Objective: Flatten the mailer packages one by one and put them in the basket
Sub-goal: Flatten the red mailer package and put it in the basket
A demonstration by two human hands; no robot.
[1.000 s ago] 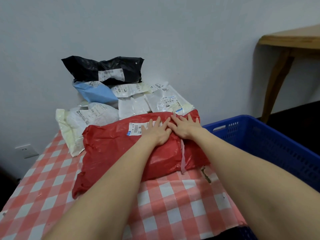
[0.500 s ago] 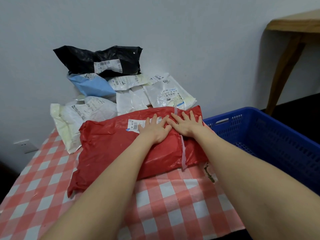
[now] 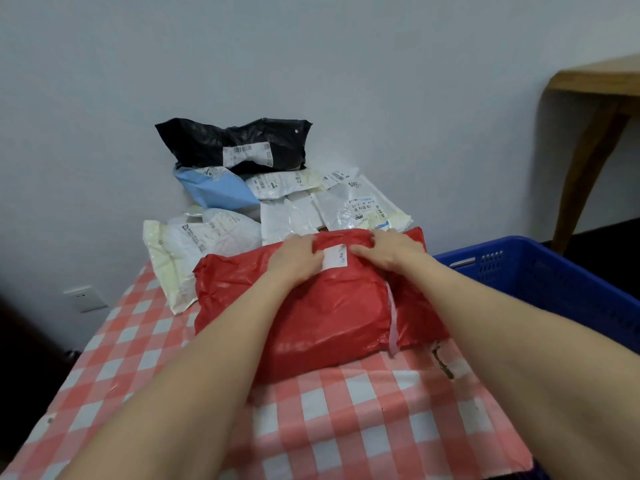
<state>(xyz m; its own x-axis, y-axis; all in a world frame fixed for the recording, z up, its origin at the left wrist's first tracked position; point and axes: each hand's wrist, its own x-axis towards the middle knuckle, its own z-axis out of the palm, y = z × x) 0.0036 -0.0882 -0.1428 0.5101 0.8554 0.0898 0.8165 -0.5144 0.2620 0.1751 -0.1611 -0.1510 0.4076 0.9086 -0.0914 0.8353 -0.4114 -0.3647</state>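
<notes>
Right now your left grip [image 3: 298,263] and right grip [image 3: 389,252] are both closed on the far edge of the red mailer [image 3: 322,317]. The fingers curl over that edge and the thumbs sit on top, either side of the white shipping label [image 3: 334,258]. The mailer lies on the checked surface [image 3: 346,427], just beside the blue basket [image 3: 554,282] on your right. It looks plump in the middle (I'd judge it not flattened yet).

Watch a few things. If you lift from that far edge alone, the contents will probably slump toward you, and the slick plastic may slide out of your fingers. If you press down instead, trapped air has no obvious way out. A seam could split, or the whole package could skate on the cloth and drag it along.

The pile right behind your knuckles looks loosely stacked: a black mailer [image 3: 235,143] on top, a light blue mailer [image 3: 218,190] under it, and white mailers [image 3: 360,207] lower down. A push forward could topple it. The loose pink strip [image 3: 393,320] dangling near the right end could also catch on the basket rim as you carry the package over.
</notes>
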